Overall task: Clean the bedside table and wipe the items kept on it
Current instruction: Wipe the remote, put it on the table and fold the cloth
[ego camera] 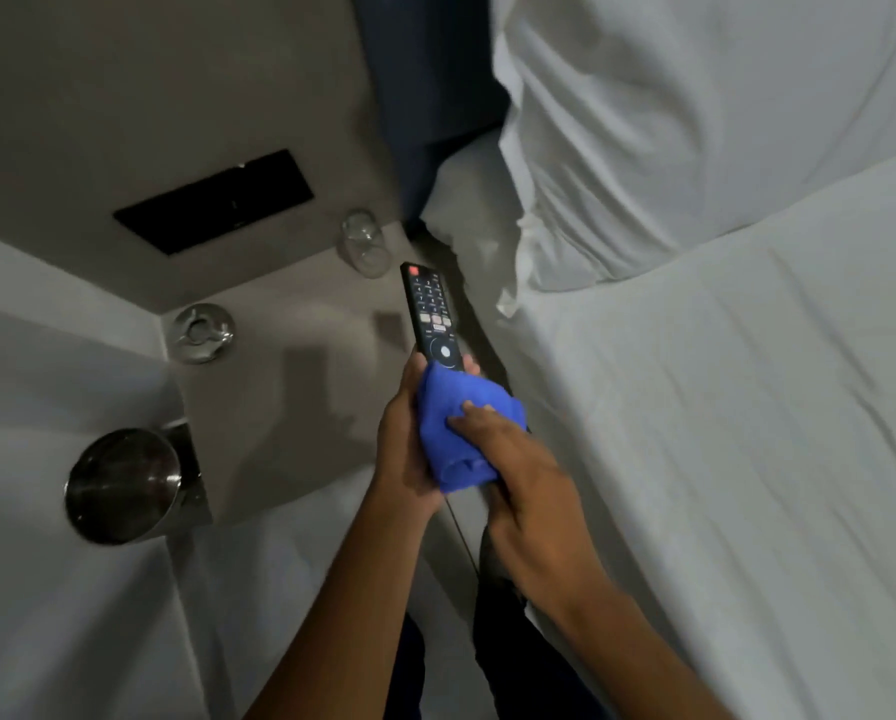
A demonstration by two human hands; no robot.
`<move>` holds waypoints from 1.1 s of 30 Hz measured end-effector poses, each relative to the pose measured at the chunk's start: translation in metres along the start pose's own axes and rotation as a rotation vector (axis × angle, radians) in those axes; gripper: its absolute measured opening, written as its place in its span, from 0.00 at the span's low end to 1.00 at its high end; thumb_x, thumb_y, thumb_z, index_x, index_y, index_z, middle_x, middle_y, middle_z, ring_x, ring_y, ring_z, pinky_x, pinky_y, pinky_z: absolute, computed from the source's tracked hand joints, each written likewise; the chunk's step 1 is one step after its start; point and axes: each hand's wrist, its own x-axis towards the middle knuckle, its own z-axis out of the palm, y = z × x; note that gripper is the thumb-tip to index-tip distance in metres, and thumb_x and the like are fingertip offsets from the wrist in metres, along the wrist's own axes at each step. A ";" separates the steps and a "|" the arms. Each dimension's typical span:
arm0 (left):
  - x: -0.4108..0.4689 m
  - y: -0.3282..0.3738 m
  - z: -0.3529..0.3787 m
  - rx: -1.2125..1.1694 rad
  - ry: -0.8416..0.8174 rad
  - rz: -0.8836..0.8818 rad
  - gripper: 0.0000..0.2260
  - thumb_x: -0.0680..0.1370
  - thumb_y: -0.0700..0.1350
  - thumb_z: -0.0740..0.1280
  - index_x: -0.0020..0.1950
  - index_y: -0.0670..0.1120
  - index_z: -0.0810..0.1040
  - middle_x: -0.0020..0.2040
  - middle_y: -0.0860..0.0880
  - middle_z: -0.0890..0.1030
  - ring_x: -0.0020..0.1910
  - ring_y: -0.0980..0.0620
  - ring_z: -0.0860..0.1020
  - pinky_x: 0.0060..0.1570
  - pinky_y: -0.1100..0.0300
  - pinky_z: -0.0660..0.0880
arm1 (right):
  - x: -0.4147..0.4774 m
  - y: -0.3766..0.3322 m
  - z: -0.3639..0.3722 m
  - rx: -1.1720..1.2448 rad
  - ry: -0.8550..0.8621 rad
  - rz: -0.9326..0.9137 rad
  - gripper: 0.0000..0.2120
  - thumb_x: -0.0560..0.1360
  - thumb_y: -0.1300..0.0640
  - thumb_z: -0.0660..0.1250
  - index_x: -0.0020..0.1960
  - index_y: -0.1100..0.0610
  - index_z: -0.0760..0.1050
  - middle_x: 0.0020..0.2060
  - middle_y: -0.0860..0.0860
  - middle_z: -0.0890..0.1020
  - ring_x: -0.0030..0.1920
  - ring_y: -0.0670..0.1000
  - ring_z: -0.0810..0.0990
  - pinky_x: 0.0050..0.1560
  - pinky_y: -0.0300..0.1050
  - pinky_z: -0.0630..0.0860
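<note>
A black TV remote (429, 309) is held above the grey bedside table (300, 387), buttons facing up. My left hand (403, 449) grips its lower end from the left. A blue cloth (459, 423) is wrapped over that lower end, and my right hand (518, 470) presses the cloth against the remote from the right. The bottom part of the remote is hidden under the cloth. On the table stand a clear glass (364, 242) at the back and a silver ashtray (202, 332) at the back left corner.
A bed with a white sheet (721, 433) and a white pillow (669, 122) lies close on the right. A black switch panel (215, 200) is set in the wall behind the table. A round metal lamp (121, 485) juts out at the table's left side.
</note>
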 end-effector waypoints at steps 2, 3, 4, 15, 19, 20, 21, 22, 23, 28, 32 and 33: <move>-0.008 0.010 -0.019 -0.036 0.051 0.057 0.29 0.69 0.55 0.69 0.65 0.41 0.74 0.58 0.40 0.82 0.59 0.43 0.80 0.50 0.51 0.81 | -0.006 -0.008 0.016 0.031 -0.042 0.038 0.27 0.67 0.69 0.54 0.63 0.57 0.78 0.62 0.48 0.79 0.65 0.39 0.73 0.68 0.38 0.67; -0.011 0.012 -0.026 -0.062 0.069 0.070 0.28 0.70 0.54 0.68 0.65 0.41 0.75 0.62 0.40 0.80 0.66 0.42 0.75 0.57 0.47 0.76 | -0.009 -0.011 0.020 0.023 -0.072 0.063 0.29 0.66 0.71 0.55 0.63 0.55 0.78 0.61 0.46 0.80 0.65 0.39 0.73 0.68 0.36 0.67; -0.013 0.015 -0.034 -0.077 0.097 0.079 0.22 0.73 0.54 0.65 0.61 0.40 0.77 0.62 0.39 0.80 0.68 0.40 0.72 0.61 0.46 0.71 | -0.011 -0.015 0.024 0.000 -0.110 0.077 0.31 0.65 0.73 0.57 0.62 0.53 0.78 0.61 0.44 0.80 0.64 0.37 0.74 0.66 0.33 0.67; -0.068 0.059 -0.144 0.287 0.220 0.311 0.23 0.74 0.44 0.72 0.67 0.51 0.72 0.57 0.42 0.83 0.44 0.39 0.85 0.41 0.52 0.81 | 0.045 -0.057 0.060 -0.041 -0.137 0.103 0.23 0.75 0.70 0.60 0.65 0.49 0.73 0.48 0.43 0.82 0.47 0.38 0.79 0.46 0.28 0.72; -0.080 0.070 -0.152 0.264 0.077 0.240 0.17 0.82 0.51 0.60 0.70 0.51 0.72 0.61 0.40 0.82 0.52 0.42 0.83 0.48 0.49 0.79 | 0.089 -0.063 0.108 -0.204 -0.178 -0.051 0.29 0.72 0.74 0.59 0.70 0.56 0.69 0.69 0.56 0.73 0.70 0.53 0.70 0.71 0.46 0.67; -0.083 0.072 -0.152 0.223 0.054 0.219 0.17 0.83 0.52 0.57 0.70 0.51 0.72 0.61 0.40 0.82 0.53 0.42 0.82 0.50 0.48 0.77 | 0.096 -0.064 0.120 -0.253 -0.223 -0.071 0.29 0.73 0.71 0.58 0.71 0.55 0.68 0.72 0.57 0.70 0.73 0.56 0.67 0.71 0.51 0.66; -0.085 0.075 -0.155 0.192 0.049 0.214 0.17 0.83 0.51 0.55 0.70 0.51 0.73 0.60 0.41 0.82 0.54 0.43 0.81 0.51 0.48 0.76 | 0.099 -0.067 0.133 -0.295 -0.278 -0.078 0.28 0.73 0.68 0.56 0.72 0.54 0.67 0.73 0.56 0.68 0.74 0.57 0.65 0.71 0.55 0.67; -0.086 0.079 -0.156 0.171 0.041 0.224 0.17 0.83 0.51 0.55 0.70 0.51 0.73 0.59 0.42 0.83 0.54 0.44 0.80 0.51 0.48 0.76 | 0.100 -0.070 0.142 -0.326 -0.328 -0.076 0.29 0.73 0.64 0.54 0.73 0.52 0.66 0.74 0.56 0.66 0.74 0.58 0.63 0.69 0.57 0.68; -0.085 0.082 -0.159 0.153 0.051 0.240 0.17 0.83 0.50 0.55 0.70 0.51 0.73 0.60 0.43 0.82 0.56 0.44 0.80 0.53 0.48 0.75 | 0.098 -0.073 0.149 -0.342 -0.374 -0.068 0.30 0.72 0.62 0.53 0.73 0.50 0.65 0.75 0.55 0.64 0.75 0.58 0.62 0.68 0.59 0.69; -0.083 0.105 -0.162 0.011 0.089 0.274 0.17 0.83 0.50 0.57 0.64 0.43 0.78 0.59 0.41 0.84 0.55 0.45 0.84 0.52 0.52 0.81 | 0.059 -0.087 0.180 -0.369 -0.512 -0.099 0.30 0.75 0.67 0.59 0.74 0.46 0.62 0.76 0.52 0.61 0.73 0.56 0.65 0.65 0.57 0.73; -0.057 0.123 -0.173 -0.080 0.218 0.319 0.19 0.82 0.51 0.60 0.66 0.41 0.76 0.47 0.43 0.84 0.43 0.47 0.84 0.38 0.57 0.83 | 0.028 -0.074 0.187 -0.285 -0.484 -0.074 0.31 0.73 0.69 0.61 0.72 0.47 0.66 0.72 0.54 0.69 0.53 0.55 0.82 0.56 0.54 0.79; -0.047 0.124 -0.178 -0.076 0.262 0.341 0.18 0.82 0.50 0.61 0.70 0.44 0.73 0.50 0.43 0.84 0.46 0.48 0.84 0.39 0.57 0.82 | 0.023 -0.068 0.186 -0.272 -0.486 -0.034 0.31 0.74 0.69 0.62 0.72 0.46 0.66 0.70 0.54 0.72 0.50 0.53 0.82 0.55 0.51 0.79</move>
